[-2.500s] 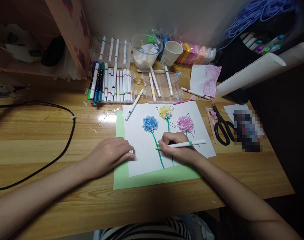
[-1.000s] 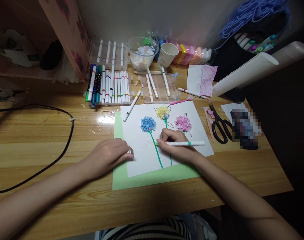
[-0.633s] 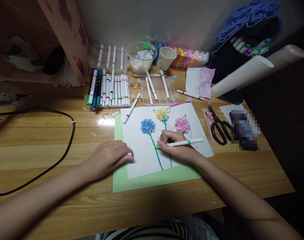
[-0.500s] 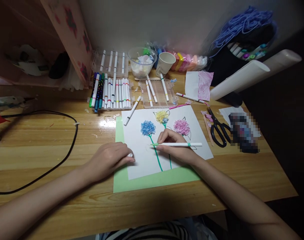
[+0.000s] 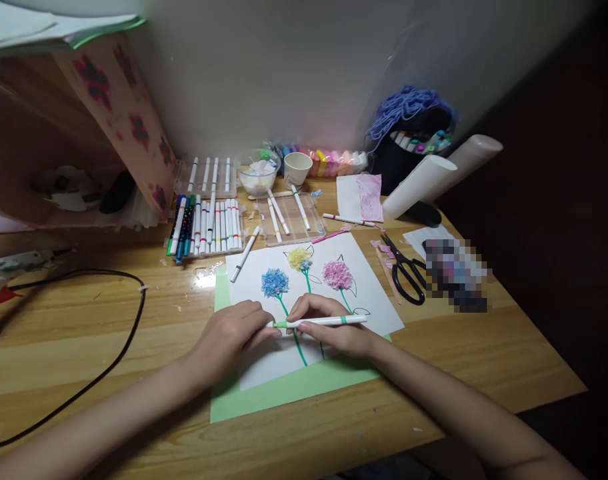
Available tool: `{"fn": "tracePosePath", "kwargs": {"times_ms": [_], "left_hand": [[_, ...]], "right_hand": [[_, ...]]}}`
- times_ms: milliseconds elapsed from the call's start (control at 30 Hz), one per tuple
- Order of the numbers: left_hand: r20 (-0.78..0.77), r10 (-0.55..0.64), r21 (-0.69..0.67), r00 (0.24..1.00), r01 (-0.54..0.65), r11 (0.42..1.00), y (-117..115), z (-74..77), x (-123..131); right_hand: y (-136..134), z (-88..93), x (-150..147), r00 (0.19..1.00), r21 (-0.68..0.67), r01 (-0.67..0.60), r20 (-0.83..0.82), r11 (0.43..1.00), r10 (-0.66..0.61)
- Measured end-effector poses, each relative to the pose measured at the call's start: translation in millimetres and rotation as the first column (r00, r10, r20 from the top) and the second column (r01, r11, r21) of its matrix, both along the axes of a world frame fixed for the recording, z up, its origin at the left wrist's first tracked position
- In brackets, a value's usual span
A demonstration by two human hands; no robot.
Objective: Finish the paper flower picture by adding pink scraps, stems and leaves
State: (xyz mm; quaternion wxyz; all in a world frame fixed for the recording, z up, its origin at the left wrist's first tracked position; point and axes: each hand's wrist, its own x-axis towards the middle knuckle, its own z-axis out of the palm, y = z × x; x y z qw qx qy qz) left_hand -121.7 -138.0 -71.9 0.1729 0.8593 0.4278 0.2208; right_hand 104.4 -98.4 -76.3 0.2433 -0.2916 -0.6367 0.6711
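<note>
My right hand (image 5: 329, 327) grips a white marker with a light green tip (image 5: 354, 321), pointing left. My left hand (image 5: 241, 330) is closed on a small white marker cap (image 5: 271, 325), mostly hidden by the fingers. The marker's tip meets or nearly meets the cap; I cannot tell whether it is inside. Under both hands lies a white sheet (image 5: 254, 367) with blue, yellow and pink crumbly flower heads (image 5: 275, 283), green stems and leaf outlines. A green sheet (image 5: 224, 407) sits beneath it.
Marker cases (image 5: 204, 252) and a loose marker (image 5: 245, 255) lie behind the paper. A clear bowl (image 5: 257, 179) and a paper cup (image 5: 298, 169) stand farther back. Black scissors (image 5: 409, 280) rest at the right. A black cable (image 5: 129, 333) curves across the left.
My right hand has brought the marker tip away from the paper to the cap in my left hand. The camera view has shifted, showing more of the wall.
</note>
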Motion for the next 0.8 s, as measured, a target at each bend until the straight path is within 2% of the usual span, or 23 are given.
{"fn": "tracePosePath", "kwargs": {"times_ms": [133, 300, 433, 533, 667, 800], "left_hand": [[-0.070, -0.094, -0.038, 0.993, 0.091, 0.995, 6.2, 16.0, 6.0], [-0.087, -0.145, -0.247, 0.986, 0.119, 0.962, 11.3, 33.0, 18.2], [-0.061, -0.155, -0.368, 0.986, 0.122, 0.922, 12.5, 42.2, 22.7], [-0.061, -0.168, -0.449, 0.984, 0.123, 0.885, 9.8, 52.1, 22.7], [0.006, -0.157, -0.622, 0.988, 0.127, 0.773, 3.8, 69.8, 25.2], [0.194, -0.136, -0.787, 0.972, 0.237, 0.569, 1.3, 78.8, 30.2]], "right_hand": [[1.2, 4.0, 5.4, 0.999, 0.039, -0.024, -0.042, 0.999, 0.025], [1.1, 8.5, 11.1, 0.996, 0.195, -0.065, -0.046, 0.979, 0.075], [0.6, 14.3, 12.8, 0.993, 0.368, -0.074, -0.062, 0.927, 0.104], [0.9, 20.8, 11.9, 0.984, 0.488, -0.113, -0.063, 0.865, 0.164], [1.5, 31.3, 11.9, 0.967, 0.602, -0.194, -0.014, 0.775, 0.253], [-0.3, 38.9, 14.0, 0.939, 0.646, -0.269, 0.012, 0.714, 0.343]]}}
